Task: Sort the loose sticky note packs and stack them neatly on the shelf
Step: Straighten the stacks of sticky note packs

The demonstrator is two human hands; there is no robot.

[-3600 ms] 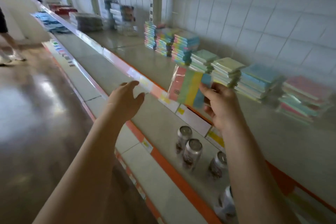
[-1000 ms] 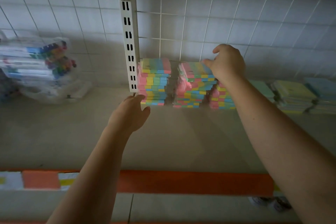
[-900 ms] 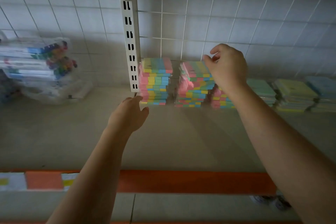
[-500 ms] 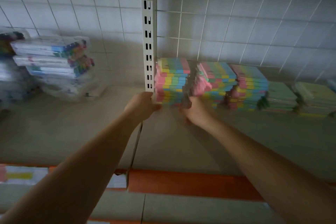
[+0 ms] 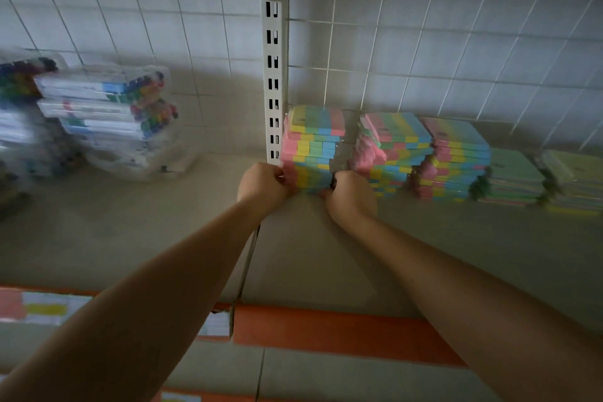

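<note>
Left hand point(image 5: 262, 184) and right hand point(image 5: 350, 194) gripped the lower sides of the leftmost stack of striped multicoloured sticky note packs point(image 5: 311, 150) on the beige shelf point(image 5: 130, 232) — squaring it, apparently. Five stacks stood aligned — sorting seemed nearly finished.

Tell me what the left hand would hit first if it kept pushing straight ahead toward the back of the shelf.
The left hand grips the lower left edge of the leftmost rainbow stack. Straight ahead, it would probably meet the white slotted upright just behind it, then the tiled wall; depth is hard to judge here.
</note>
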